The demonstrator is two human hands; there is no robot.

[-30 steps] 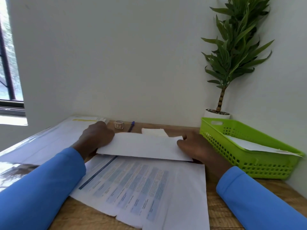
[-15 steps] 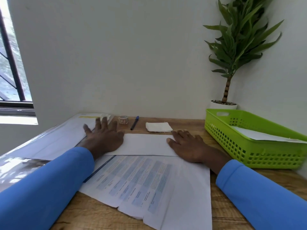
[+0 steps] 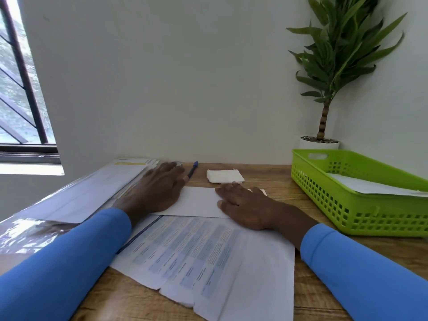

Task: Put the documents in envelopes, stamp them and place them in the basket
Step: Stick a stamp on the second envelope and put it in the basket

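Envelope (image 3: pixel 199 201) lies flat on the bench (image 3: pixel 278 179), long axis 9-to-3. Your right hand (image 3: pixel 245 205) presses its 3 o'clock end, grip released. Left hand (image 3: pixel 159 188) is flat too, released, nearer the likely stamp (image 3: pixel 179 163) at its 12 o'clock. Basket (image 3: pixel 335 205) sits at 3.

L hand (image 3: pixel 157 193) & R hand (image 3: pixel 245 208) flat, palms down.

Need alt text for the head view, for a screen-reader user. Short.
A person's left hand and right hand rest open on a white paper envelope on a wooden desk, overlapping printed documents nearer the camera. A green plastic basket at right holds a loose white sheet.
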